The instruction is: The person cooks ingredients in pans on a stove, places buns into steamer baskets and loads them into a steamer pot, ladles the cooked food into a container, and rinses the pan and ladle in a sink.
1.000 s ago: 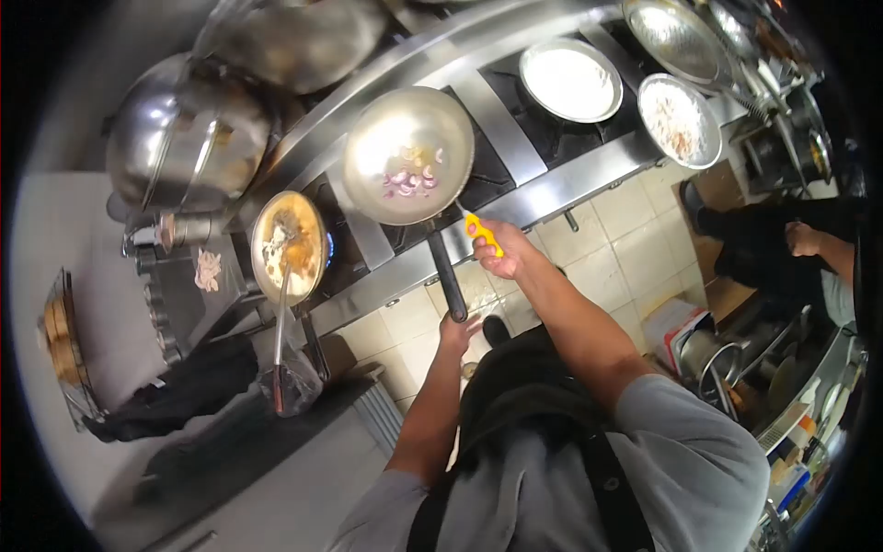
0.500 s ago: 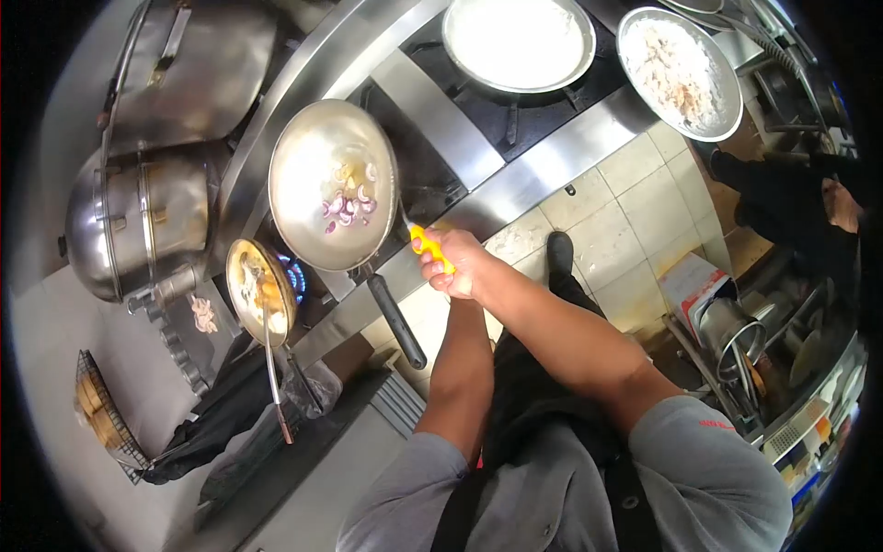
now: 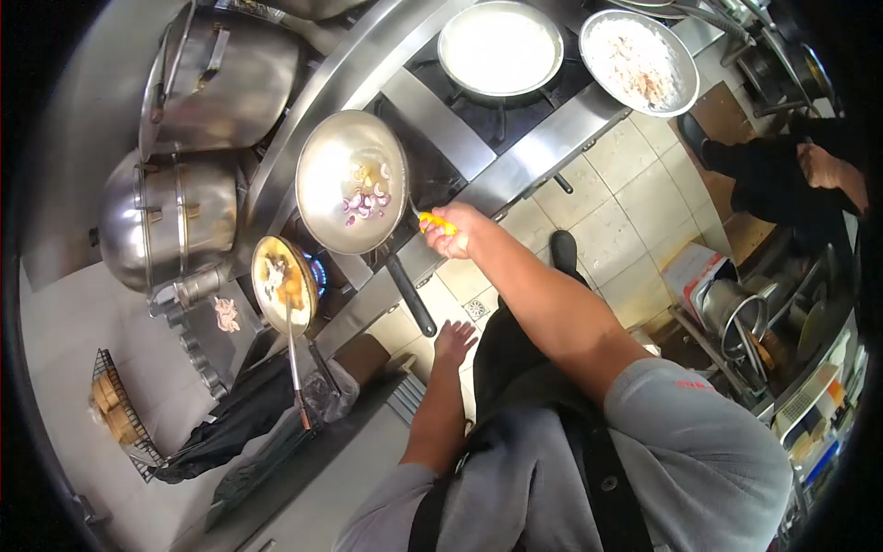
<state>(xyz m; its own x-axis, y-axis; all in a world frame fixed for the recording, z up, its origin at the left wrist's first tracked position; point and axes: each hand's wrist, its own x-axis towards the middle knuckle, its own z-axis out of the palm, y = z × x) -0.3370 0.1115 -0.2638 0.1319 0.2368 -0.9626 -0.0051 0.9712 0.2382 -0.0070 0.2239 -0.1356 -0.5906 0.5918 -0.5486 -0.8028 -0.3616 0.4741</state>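
My right hand (image 3: 452, 232) is wrapped round the yellow handle (image 3: 436, 224) of a utensil. Its metal part reaches toward the rim of a large frying pan (image 3: 324, 189), and I cannot tell its kind. Chopped red onion (image 3: 370, 203) and a few pale yellowish bits lie in the pan. Below the black pan handle (image 3: 411, 294), my left hand (image 3: 453, 342) hangs with its fingers apart, holding nothing and not touching the handle.
A smaller pan (image 3: 274, 308) with food and a long utensil sits by a blue flame (image 3: 317, 273). Farther along the stove are a pan of white liquid (image 3: 501, 48) and a pan of creamy food (image 3: 635, 64). Big steel pots (image 3: 225, 83) stand left. Another person's hand (image 3: 819, 167) shows right.
My left hand has come away from beside my right hand and moved down toward my body, fingers spreading. My right hand still grips the yellow handle. The whole view has shifted slightly.
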